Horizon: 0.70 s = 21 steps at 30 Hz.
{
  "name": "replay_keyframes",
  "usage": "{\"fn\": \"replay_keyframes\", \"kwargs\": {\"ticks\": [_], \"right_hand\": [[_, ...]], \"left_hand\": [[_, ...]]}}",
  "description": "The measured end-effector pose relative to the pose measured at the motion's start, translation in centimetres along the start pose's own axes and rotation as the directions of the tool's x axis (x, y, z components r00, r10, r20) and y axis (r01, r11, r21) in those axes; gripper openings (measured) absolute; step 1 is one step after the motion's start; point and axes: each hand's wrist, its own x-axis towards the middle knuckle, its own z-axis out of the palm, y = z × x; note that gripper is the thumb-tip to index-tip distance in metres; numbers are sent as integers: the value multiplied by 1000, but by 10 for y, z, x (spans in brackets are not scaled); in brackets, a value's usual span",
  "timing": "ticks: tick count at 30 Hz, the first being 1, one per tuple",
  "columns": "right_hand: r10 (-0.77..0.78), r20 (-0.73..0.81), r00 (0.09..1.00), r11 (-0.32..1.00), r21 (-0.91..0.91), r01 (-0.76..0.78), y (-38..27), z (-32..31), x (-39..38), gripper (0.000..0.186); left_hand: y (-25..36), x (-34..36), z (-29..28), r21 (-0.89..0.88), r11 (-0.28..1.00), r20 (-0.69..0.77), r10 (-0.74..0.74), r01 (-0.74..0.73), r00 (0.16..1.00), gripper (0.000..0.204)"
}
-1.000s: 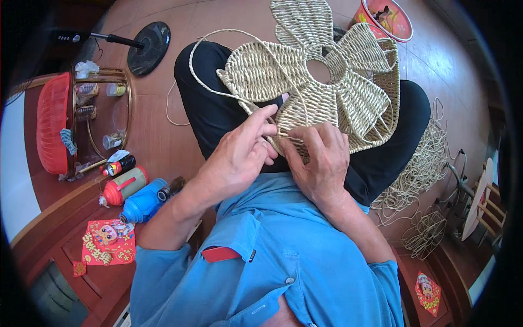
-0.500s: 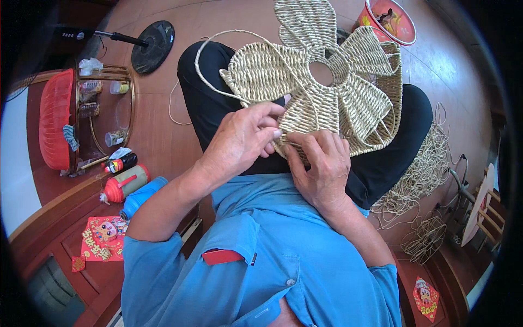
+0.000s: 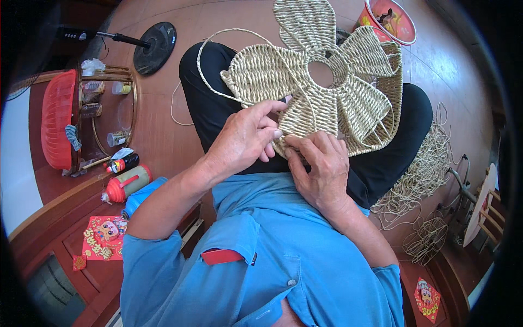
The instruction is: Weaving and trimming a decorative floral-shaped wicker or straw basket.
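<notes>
Across my lap lies a woven straw flower (image 3: 261, 73) with broad petals around a round hole, joined to a woven, basket-like body (image 3: 393, 90). My left hand (image 3: 245, 133) is closed at the near petal, thumb and fingers pinching its left edge. A small dark tip shows beside the index finger; what it belongs to is hidden. My right hand (image 3: 321, 166) is closed on the same petal's near edge, thumb and index finger pressed together, the other fingers curled. A loose straw cord (image 3: 204, 71) loops from the left over the petals.
A heap of straw cord (image 3: 417, 169) and a smaller coil (image 3: 426, 240) lie on the floor at right. A red bucket (image 3: 406, 32) stands beyond. At left are a round fan base (image 3: 155, 48), a rack (image 3: 131, 103) with jars, a thermos flask (image 3: 128, 183) and a dark bottle (image 3: 131, 161).
My right hand has shifted very slightly left, its thumb and index finger closer to the petal's edge. The left hand keeps its place, and the loop of cord is almost unchanged.
</notes>
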Motion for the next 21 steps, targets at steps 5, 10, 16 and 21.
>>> {"fn": "replay_keyframes", "kwargs": {"ticks": [5, 10, 16, 21], "right_hand": [[-4, 9, 1000, 1000, 12, 4, 1, -2, -2, 18], [-23, -4, 1000, 1000, 11, 23, 4, 0, -3, 20], [-46, -34, 998, 998, -37, 45, 3, 3, -5, 24], [-33, -24, 999, 999, -42, 32, 4, 5, -6, 25]], "left_hand": [[-6, -3, 2, -99, 995, -29, 9, -12, 1000, 52], [-13, -6, 5, -96, 994, -50, 55, -59, 997, 49], [-15, 3, -3, -11, 980, 21, 200, -200, 980, 50], [-5, 1, -3, -121, 992, 105, 38, -25, 994, 53]]}}
